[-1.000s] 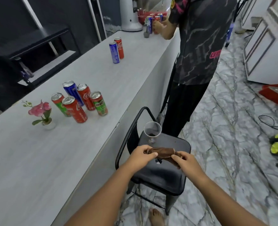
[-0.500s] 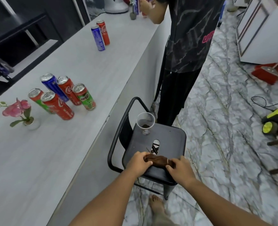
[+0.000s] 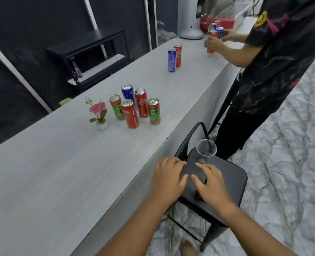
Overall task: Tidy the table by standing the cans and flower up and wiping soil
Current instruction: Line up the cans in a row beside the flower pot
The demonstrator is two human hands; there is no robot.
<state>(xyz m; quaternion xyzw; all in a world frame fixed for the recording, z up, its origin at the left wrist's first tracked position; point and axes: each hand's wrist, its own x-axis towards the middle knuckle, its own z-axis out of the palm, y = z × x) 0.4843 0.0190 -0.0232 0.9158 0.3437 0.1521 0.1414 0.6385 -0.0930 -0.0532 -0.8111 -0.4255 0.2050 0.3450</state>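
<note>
Left hand point(image 3: 168, 179), fingers wide and straight, holding nothing, above the near-left edge of the chair seat point(image 3: 226, 174). Right hand point(image 3: 211, 185) just beside, fingers also spread wide, palm over a brown cloth point(image 3: 198, 195), only a dark corner showing under the thumb side. Clear cup point(image 3: 206, 148) upright just beyond the right fingertips. Ahead and left of the left fingers, on the bench point(image 3: 60, 172): five cans point(image 3: 129, 115) upright in a cluster, flower point(image 3: 99, 112) upright just left of them. Well beyond, two far cans point(image 3: 172, 60) upright, another person point(image 3: 275, 61) alongside.
</note>
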